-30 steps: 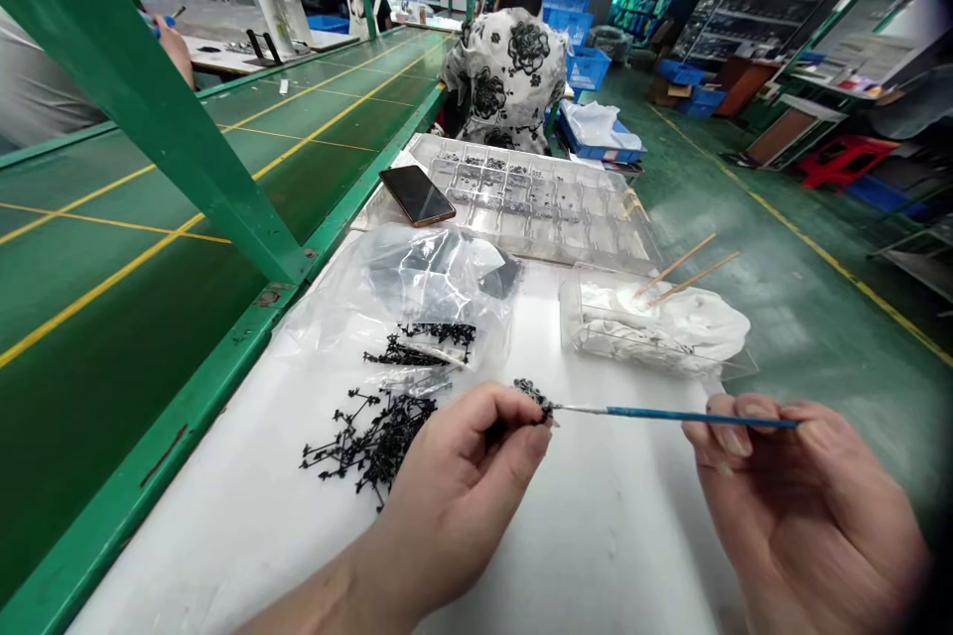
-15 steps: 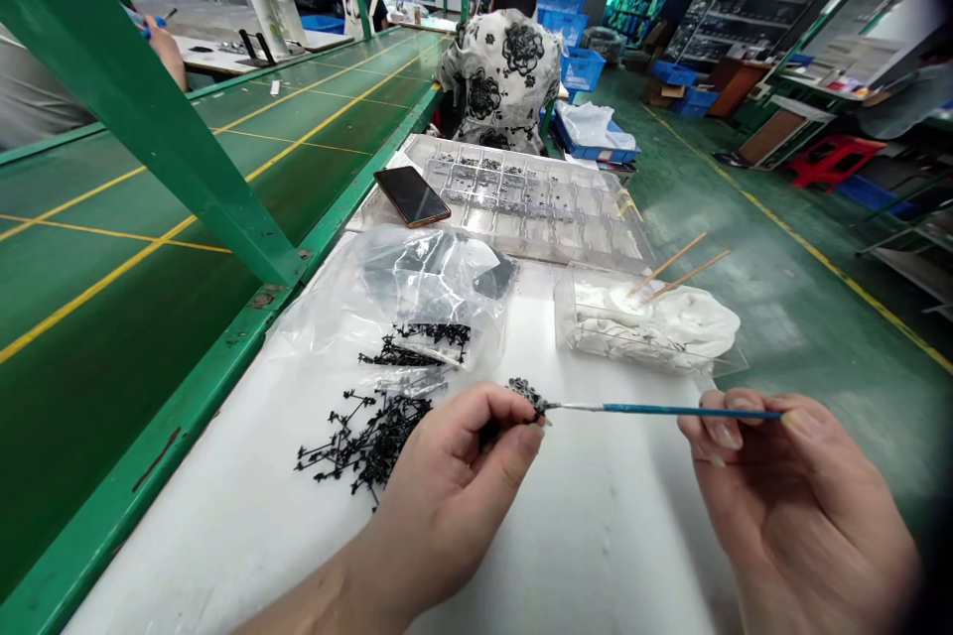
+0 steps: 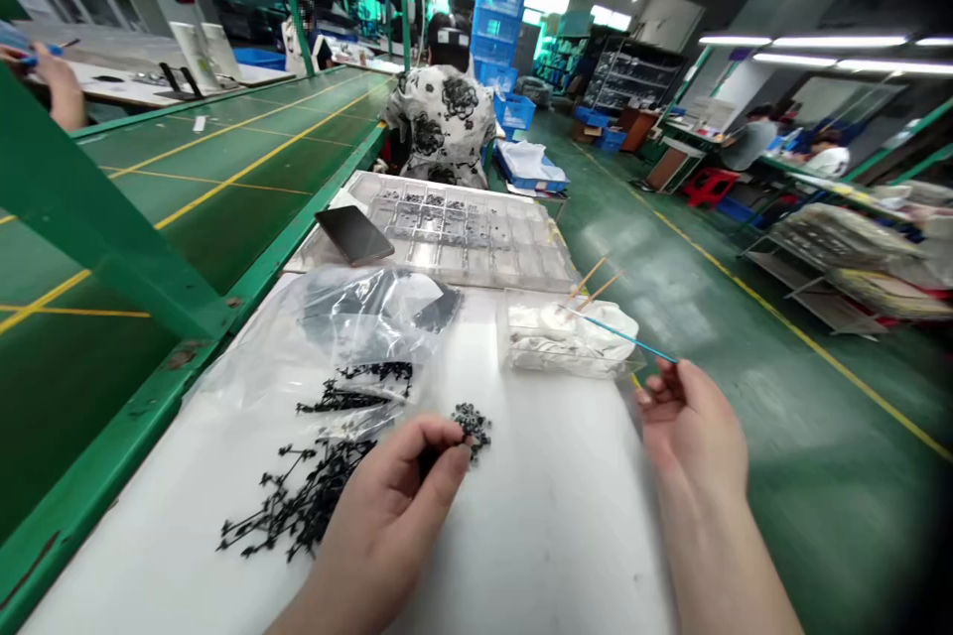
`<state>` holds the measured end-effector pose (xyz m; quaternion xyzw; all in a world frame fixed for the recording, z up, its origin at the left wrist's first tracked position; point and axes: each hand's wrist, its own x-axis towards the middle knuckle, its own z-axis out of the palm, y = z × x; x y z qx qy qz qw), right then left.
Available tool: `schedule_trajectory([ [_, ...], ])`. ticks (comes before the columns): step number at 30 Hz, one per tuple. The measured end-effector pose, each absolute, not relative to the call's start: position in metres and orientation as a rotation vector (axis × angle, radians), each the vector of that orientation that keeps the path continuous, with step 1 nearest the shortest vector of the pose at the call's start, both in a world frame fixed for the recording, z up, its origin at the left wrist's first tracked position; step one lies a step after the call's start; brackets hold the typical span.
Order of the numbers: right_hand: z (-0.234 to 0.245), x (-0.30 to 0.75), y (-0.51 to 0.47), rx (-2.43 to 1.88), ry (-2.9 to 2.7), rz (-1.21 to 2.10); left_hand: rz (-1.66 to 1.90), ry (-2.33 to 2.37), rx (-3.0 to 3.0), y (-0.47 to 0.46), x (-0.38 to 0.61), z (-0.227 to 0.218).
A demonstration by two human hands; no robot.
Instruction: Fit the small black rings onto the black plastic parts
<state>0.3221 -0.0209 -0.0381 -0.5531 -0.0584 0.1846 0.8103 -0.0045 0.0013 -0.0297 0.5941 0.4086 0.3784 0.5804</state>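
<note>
My left hand [image 3: 394, 506] is closed in a pinch over the white tabletop, gripping a small bunch of black plastic parts [image 3: 471, 422] whose knobby ends stick out past the fingertips. Out to the right, my right hand [image 3: 696, 427] pinches the end of a thin blue-handled paintbrush [image 3: 629, 337]. The brush tip reaches the white cloth [image 3: 596, 332] bundled in a clear plastic box [image 3: 513, 357]; whether it touches cannot be made out. A pile of black sprue-like pieces [image 3: 313, 501] lies left of my left hand, partly covered by it.
Behind the pile lies a clear plastic bag [image 3: 275, 337] with more black pieces. Farther back are a phone [image 3: 355, 233] and a clear compartment tray [image 3: 521, 263] of small parts. Two wooden sticks [image 3: 596, 288] poke from the box. A green post [image 3: 111, 189] slants at left; a person [image 3: 447, 124] sits ahead.
My right hand has drawn the brush away from the black bunch and swung its tip up to the cloth box. My left hand still pinches the bunch. The view has turned right.
</note>
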Motion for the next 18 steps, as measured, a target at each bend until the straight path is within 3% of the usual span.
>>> schedule_trajectory([
  [9,-0.060,0.333,-0.015,-1.315,-0.113,0.312,0.895,0.948,1.400,0.007,-0.003,-0.034],
  [14,-0.054,0.327,-0.027,-1.396,-0.240,0.056,0.901,0.947,1.402,0.010,-0.002,-0.026],
  [18,-0.047,0.285,-0.040,-1.492,-0.813,-0.043,0.912,0.934,1.395,0.010,-0.002,-0.024],
])
